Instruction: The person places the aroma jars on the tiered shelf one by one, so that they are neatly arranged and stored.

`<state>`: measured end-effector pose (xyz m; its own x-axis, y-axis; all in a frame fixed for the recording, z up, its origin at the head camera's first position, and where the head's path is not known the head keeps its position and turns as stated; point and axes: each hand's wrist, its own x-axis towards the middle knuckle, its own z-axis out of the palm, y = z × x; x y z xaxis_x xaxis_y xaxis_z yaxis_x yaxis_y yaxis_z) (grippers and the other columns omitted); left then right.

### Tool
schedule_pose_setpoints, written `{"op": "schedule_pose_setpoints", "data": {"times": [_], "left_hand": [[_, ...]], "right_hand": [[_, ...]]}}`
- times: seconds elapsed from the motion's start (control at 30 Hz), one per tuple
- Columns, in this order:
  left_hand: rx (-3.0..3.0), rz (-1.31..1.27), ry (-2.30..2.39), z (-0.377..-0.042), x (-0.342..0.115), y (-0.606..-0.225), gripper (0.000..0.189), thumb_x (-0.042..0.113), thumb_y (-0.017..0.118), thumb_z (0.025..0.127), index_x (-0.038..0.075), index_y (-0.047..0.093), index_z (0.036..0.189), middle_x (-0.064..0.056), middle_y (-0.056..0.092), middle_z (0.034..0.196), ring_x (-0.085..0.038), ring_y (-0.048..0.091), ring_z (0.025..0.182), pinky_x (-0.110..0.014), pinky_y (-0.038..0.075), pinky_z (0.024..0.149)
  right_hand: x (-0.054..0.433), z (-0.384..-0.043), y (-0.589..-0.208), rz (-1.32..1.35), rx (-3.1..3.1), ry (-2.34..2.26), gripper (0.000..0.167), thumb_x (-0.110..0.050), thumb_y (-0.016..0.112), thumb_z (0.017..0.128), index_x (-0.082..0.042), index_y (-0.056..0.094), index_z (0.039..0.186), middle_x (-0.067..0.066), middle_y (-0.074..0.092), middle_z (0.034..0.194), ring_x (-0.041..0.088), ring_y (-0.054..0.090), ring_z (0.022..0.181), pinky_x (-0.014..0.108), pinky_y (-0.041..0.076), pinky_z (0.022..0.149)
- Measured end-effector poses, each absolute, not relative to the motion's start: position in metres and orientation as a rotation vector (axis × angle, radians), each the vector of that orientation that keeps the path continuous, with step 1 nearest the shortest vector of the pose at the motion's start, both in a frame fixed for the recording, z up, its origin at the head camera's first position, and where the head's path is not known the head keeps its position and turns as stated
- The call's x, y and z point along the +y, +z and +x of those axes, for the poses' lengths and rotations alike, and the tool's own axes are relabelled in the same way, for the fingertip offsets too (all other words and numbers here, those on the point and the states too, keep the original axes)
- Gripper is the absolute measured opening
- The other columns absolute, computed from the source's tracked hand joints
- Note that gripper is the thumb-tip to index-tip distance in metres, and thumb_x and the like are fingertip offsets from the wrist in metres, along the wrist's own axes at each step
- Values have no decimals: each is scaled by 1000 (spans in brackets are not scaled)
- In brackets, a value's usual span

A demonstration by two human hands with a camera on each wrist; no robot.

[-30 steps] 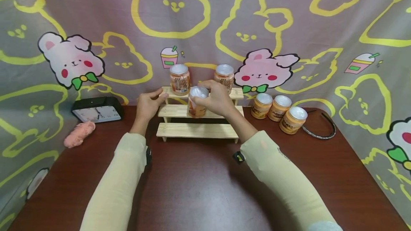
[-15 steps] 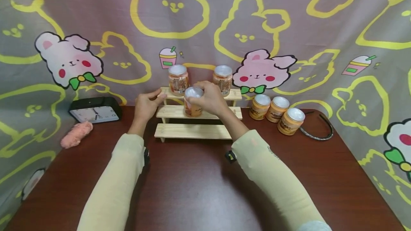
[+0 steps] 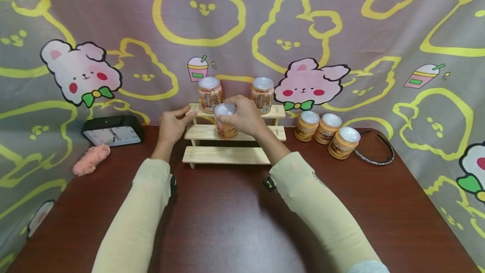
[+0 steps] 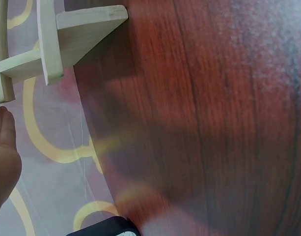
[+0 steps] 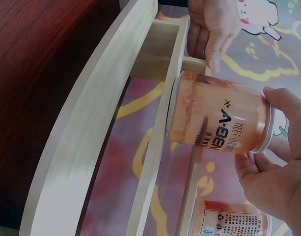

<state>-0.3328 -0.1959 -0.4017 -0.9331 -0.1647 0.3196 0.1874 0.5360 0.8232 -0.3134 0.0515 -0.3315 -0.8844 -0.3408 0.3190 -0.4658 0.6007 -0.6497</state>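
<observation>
In the head view, my right hand point(image 3: 247, 116) grips the upper part of a clear jar point(image 3: 224, 129) with a silver lid and orange-brown contents. That jar stands upright at the middle tier of a three-step wooden display rack point(image 3: 223, 155). The right wrist view shows its bottom against the board, with thumb and fingers round the lid end point(image 5: 265, 123). My left hand point(image 3: 172, 129) holds the left end of the top tier between thumb and forefinger. Two similar jars, a left one point(image 3: 210, 96) and a right one point(image 3: 262, 96), stand on the top tier.
Three more orange jars point(image 3: 327, 129) stand to the right of the rack, beside a headband point(image 3: 379, 162). At the left are a black clock point(image 3: 113, 130) and a pink yarn bundle point(image 3: 91, 160). A patterned curtain point(image 3: 242, 58) rises behind the brown table point(image 3: 227, 205).
My right hand has shifted the jar slightly left along the middle tier. The left hand keeps its place at the rack's end, and the view has moved a little.
</observation>
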Motion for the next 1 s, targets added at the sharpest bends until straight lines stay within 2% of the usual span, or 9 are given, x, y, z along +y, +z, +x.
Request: {"op": "schedule_pose_setpoints", "data": {"times": [0.37,0.73,1.0], "left_hand": [[-2432,6,-1350,-330,-195,-402,48,37,78,91,9,69,130,-13,64,130,-29,53,132,-43,43,110],[-2438,17,-1329,-329,-193,-399,47,37,79,91,11,70,129,-12,65,129,-29,53,133,-42,42,111],[-2436,9,-1359,-329,-194,-399,48,36,77,92,10,69,131,-11,64,131,-28,55,130,-42,45,108]], "right_hand": [[51,-311,-334,681,-2657,1124,58,-32,85,83,3,69,126,17,66,128,27,62,111,34,56,84],[55,-309,-329,666,-2676,1082,66,-41,83,85,0,65,133,15,63,133,28,59,120,39,50,98],[61,-303,-325,729,-2555,1137,54,-32,79,89,1,67,130,15,64,131,29,59,118,38,49,100]]}}
